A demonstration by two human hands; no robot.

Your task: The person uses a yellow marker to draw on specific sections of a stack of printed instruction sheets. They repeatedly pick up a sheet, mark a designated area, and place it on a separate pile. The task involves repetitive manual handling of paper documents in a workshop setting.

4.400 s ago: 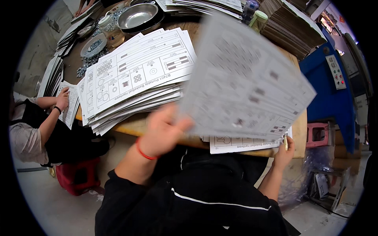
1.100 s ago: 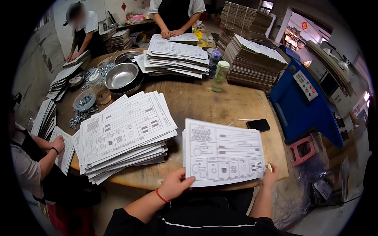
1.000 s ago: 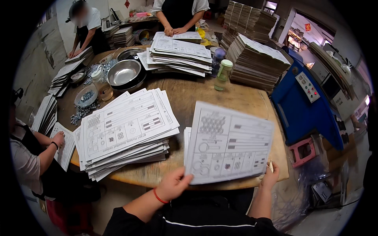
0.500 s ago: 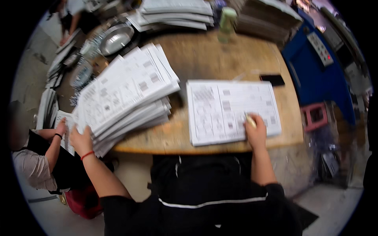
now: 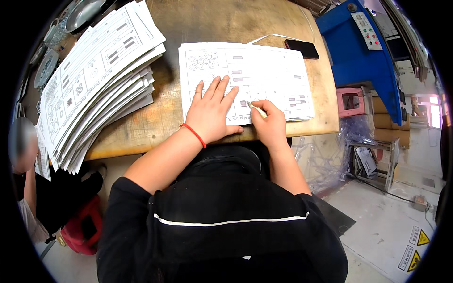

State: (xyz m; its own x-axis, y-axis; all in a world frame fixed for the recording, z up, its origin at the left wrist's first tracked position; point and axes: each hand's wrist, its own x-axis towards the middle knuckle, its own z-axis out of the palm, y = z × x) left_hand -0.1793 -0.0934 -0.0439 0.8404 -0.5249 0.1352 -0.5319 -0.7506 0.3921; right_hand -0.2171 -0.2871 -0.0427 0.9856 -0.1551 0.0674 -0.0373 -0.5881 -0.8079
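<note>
A stack of printed sheets [image 5: 278, 66] with diagrams and small tables lies on the wooden table [image 5: 207, 23] in front of me. My left hand [image 5: 211, 112] rests flat on the left part of the top sheet, fingers spread, a red cord round its wrist. Close by, on the right, my right hand [image 5: 272, 123] is closed round a short pale yellow pen [image 5: 259, 111]. The pen's tip is at the sheet near a small dark printed block. Most of its barrel is hidden by my fingers.
A tall fanned pile of printed sheets [image 5: 101, 61] fills the table's left side. Behind my stack lie a black phone [image 5: 302, 48] and a white strip [image 5: 271, 36]. Blue machinery [image 5: 339, 33] and a pink stool [image 5: 350, 102] stand at right. Another person [image 5: 26, 203] sits at left.
My left hand has moved from the left pile to the stack in front of me. My right hand, still holding the pen, has shifted left across the sheet. The view has also shifted.
</note>
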